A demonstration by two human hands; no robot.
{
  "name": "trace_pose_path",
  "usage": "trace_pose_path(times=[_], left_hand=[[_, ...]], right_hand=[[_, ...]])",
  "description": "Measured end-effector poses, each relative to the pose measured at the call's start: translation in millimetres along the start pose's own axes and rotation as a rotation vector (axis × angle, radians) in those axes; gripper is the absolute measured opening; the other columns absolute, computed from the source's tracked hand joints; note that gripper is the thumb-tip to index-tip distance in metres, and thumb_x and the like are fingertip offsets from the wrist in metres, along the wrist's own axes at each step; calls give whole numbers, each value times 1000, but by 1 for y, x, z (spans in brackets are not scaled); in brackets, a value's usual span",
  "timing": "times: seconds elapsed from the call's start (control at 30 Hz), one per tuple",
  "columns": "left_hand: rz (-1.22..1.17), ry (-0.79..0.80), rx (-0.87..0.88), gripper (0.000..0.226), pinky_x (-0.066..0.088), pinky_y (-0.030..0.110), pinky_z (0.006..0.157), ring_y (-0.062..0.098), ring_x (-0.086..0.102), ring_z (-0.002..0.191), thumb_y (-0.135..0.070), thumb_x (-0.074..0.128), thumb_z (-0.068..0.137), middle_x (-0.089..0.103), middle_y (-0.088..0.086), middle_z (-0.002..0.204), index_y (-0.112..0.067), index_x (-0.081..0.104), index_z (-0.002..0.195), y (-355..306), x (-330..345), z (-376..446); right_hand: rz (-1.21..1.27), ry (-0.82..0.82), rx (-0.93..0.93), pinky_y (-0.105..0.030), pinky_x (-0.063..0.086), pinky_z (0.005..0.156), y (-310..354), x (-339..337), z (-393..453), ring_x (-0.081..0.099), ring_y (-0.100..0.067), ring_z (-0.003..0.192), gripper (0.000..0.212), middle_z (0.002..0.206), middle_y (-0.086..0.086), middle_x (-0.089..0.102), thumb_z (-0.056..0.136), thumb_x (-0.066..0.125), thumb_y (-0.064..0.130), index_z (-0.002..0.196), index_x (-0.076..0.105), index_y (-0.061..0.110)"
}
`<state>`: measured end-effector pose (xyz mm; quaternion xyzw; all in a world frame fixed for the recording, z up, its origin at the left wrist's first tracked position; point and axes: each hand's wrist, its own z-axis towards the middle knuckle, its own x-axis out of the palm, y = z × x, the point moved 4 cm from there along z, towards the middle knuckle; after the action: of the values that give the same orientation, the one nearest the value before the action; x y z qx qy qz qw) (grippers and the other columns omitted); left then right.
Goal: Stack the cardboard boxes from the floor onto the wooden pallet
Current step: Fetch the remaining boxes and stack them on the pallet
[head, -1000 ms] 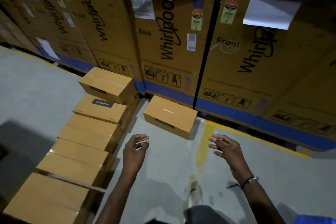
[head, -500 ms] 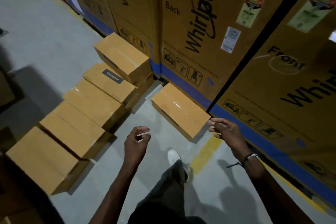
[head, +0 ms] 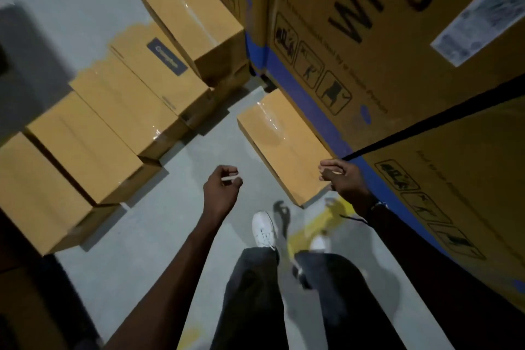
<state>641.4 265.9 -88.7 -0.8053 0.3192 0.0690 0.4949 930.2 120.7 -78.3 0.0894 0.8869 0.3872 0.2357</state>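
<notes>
Head-camera view: a person is standing over a lone cardboard box (head: 284, 148) that is lying on the grey concrete floor (head: 181, 207), its far long side right against the blue base band of a tall appliance carton (head: 369, 45). Both hands are hovering apart from it and holding nothing: the left hand (head: 221, 190) is hanging over bare floor beside the box with its fingers loosely curled, while the right hand (head: 341, 176) is reaching above the box's near right corner, fingers bent and spread, with no contact that can be made out. To the left, a row of similar boxes (head: 93, 139) is sitting close together; no wooden pallet is clearly showing under them. The lone box is looking stiff and square, its top sealed with glossy tape (head: 270, 119) that is likely slick, so the two short ends appear the safer places to grip. Its weight cannot be told; lifting with both hands seems wise.
</notes>
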Motion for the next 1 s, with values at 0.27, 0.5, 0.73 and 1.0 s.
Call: trace_pose_path(times=[0.27, 0.5, 0.73, 1.0], left_hand=[[-7, 1, -121, 22, 49, 20, 69, -1, 68, 80, -16, 70, 94, 72, -1, 113, -16, 66, 115, 78, 122, 94], [45, 7, -105, 60, 49, 32, 86, 22, 64, 103, -40, 75, 95, 56, 13, 137, -23, 48, 146, 158, 254, 188], [98, -13, -128, 106, 38, 46, 112, 43, 32, 148, -46, 86, 82, 21, 30, 163, -30, 20, 163, 214, 332, 259], [125, 14, -106, 133, 40, 55, 114, 44, 32, 149, -47, 94, 71, 30, 20, 165, -14, 6, 164, 248, 362, 290]], right_hand=[[-373, 34, -73, -18, 43, 68, -120, 4, 131, 69, -25, 96, 40, 113, -11, 73, 94, 74, 19, 132, 65, 10], [-410, 160, -106, -35, 50, 94, -226, 6, 280, 59, -28, 128, 55, 146, -9, 55, 94, 71, 15, 145, 51, 17], [-425, 149, -164, -48, 52, 102, -273, 17, 377, 54, -22, 130, 66, 151, -5, 49, 89, 69, 6, 150, 45, 17], [-624, 135, -199, -37, 50, 104, -292, 46, 420, 50, -34, 138, 76, 166, -19, 28, 89, 70, 20, 157, 36, 18]])
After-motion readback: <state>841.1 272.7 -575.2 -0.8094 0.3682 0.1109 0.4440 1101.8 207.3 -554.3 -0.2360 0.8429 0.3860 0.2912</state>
